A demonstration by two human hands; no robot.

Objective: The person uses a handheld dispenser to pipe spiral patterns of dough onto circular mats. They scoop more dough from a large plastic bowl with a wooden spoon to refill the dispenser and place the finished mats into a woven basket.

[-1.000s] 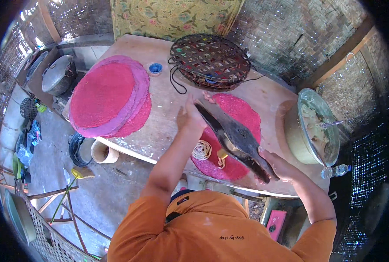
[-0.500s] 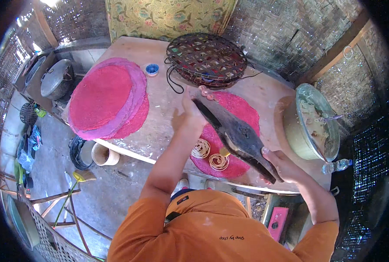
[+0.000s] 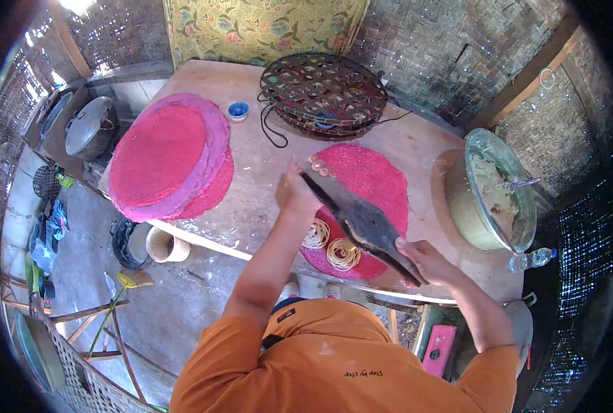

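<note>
Slanting across the table's front half, a long dark wooden hand press [image 3: 368, 220] is gripped at both ends. My left hand [image 3: 298, 193] is closed round its far left end, with fingertips curling over the top. My right hand [image 3: 427, 261] is closed on its near right end. The press is held above a round pink mat [image 3: 382, 172] and hides part of it. Two coils of pale dough strands lie on the mat's near left part: one coil [image 3: 315, 235] close to my left forearm, the other coil [image 3: 343, 256] partly under the press.
A stack of pink and purple round mats [image 3: 158, 155] lies on the left, beside a small blue bowl [image 3: 238, 111]. At the back sits a dark woven basket [image 3: 324, 89]. A big tub of dough [image 3: 461, 199] stands right, near a plastic bottle [image 3: 532, 259].
The press has tilted, and its near end has moved slightly left with my right hand. The gap between its two parts at that end looks narrower. Both hands keep their hold.
</note>
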